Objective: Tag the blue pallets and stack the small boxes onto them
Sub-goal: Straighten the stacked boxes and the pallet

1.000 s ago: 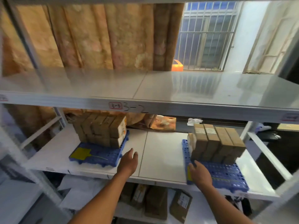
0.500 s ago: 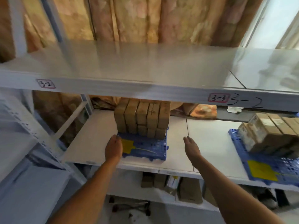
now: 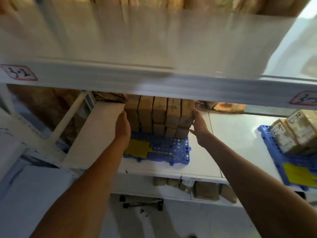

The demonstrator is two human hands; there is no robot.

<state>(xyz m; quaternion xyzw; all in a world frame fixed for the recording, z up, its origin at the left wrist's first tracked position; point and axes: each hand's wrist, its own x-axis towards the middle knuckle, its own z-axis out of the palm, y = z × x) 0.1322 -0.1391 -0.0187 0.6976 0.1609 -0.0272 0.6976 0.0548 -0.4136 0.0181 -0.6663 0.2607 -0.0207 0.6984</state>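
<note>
The perforated blue plastic pallet looks hard and slightly glossy, with a matt yellow paper tag lying on it. The stacked brown cardboard boxes are dull and rough-looking. The white painted metal shelf is smooth with a soft sheen.

left hand, right hand flat against box stack; blue pallet

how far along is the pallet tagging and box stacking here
Done, by the look of it: both blue pallets carry yellow tags, the near pallet with its tag and the right pallet with its own, and each holds brown boxes. In hand: the left hand and right hand press flat against the sides of the box stack, seemingly squaring it. Left: possibly more boxes; I can't tell.
</note>
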